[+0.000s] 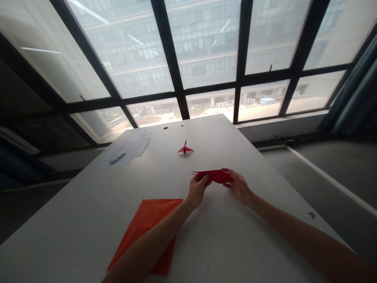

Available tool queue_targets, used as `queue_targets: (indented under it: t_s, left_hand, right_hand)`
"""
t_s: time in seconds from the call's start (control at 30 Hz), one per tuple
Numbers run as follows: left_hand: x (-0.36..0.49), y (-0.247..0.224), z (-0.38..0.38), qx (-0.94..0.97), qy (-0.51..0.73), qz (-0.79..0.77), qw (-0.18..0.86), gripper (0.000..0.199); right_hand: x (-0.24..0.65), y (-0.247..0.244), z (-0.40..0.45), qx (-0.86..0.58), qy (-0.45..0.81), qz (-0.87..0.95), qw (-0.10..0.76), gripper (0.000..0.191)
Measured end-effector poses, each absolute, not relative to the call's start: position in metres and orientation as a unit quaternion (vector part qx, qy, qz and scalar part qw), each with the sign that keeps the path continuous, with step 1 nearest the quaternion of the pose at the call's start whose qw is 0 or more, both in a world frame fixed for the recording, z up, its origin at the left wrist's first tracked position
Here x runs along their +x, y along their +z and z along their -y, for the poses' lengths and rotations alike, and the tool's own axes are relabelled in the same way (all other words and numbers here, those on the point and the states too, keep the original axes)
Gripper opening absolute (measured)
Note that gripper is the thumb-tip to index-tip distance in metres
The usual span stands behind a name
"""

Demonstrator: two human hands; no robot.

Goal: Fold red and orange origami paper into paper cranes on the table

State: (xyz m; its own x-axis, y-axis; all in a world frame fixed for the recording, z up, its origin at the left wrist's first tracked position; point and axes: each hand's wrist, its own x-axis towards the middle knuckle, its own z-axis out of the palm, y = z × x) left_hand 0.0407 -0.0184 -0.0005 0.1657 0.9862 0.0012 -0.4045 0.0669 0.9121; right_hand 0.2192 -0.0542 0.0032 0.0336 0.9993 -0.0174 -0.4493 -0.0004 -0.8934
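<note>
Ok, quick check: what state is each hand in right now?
Left hand: closed, pinching the folded red paper.
Right hand: closed around the right end of that same paper.

The red piece [217,176] and orange sheet [147,216] look like matt paper, the tabletop [235,243] smooth, faintly glossy.

Part of the folded red paper [217,176] is hidden by the left hand [198,189] and the right hand [240,186]. The orange sheet [150,213] is partly covered by the left forearm [159,235], which is cut off by the bottom edge. On the white papers [132,145], any print is too faint to be read, and what seems a pale tube [117,157] is blurred. The dark mark [311,215] on the tabletop [88,220] cannot be identified.
</note>
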Motion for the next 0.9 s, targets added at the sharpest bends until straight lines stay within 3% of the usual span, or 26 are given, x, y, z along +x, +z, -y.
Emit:
queue_targets:
  t_s: [0.1, 0.23, 0.47, 0.9]
  left_hand:
    - [0.039, 0.002, 0.019, 0.502, 0.473, -0.338, 0.640, 0.033]
    - [0.042, 0.001, 0.024, 0.570, 0.429, -0.333, 0.617, 0.032]
    - [0.041, 0.002, 0.023, 0.551, 0.466, -0.362, 0.590, 0.031]
    - [0.040, 0.009, 0.023, 0.491, 0.458, -0.293, 0.681, 0.028]
  right_hand:
    - [0.229, 0.010, 0.050, -0.395, 0.583, 0.435, 0.561, 0.054]
    - [0.224, 0.008, 0.053, -0.454, 0.533, 0.537, 0.471, 0.040]
    - [0.207, -0.001, 0.063, -0.460, 0.542, 0.515, 0.479, 0.031]
    - [0.215, 0.006, 0.065, -0.435, 0.618, 0.488, 0.437, 0.034]
